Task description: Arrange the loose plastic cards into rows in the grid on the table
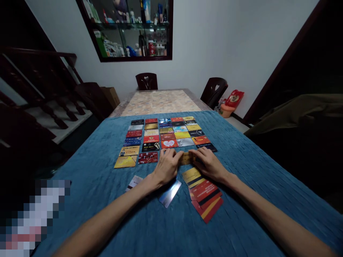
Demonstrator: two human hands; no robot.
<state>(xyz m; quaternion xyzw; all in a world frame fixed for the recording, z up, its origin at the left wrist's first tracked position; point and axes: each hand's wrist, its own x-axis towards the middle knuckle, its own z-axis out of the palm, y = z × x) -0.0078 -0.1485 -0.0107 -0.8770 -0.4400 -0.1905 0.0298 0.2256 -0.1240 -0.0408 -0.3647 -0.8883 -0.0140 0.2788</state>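
A gold card (186, 158) lies just below the rows of cards, between my two hands. My left hand (168, 165) has its thumb and fingers closed at the card's left end. At its right end my right hand (208, 162) does the same, with fingers bent. Beyond them, plastic cards of many colours sit in columns, among them a red card with a white heart (169, 143) and a silver card (185, 142). Near my right wrist is a loose pile of red and gold cards (205, 194). A shiny pale card (170, 193) and a whitish card (134, 182) rest by my left forearm, which partly covers them.
A blue cloth (257, 200) covers the near table; a patterned tabletop (160, 101) continues behind it. Dark chairs (147, 81) stand around the far end. On the floor at right are a red bag (234, 98) and an orange bucket (225, 110). A wooden railing (40, 55) rises at left.
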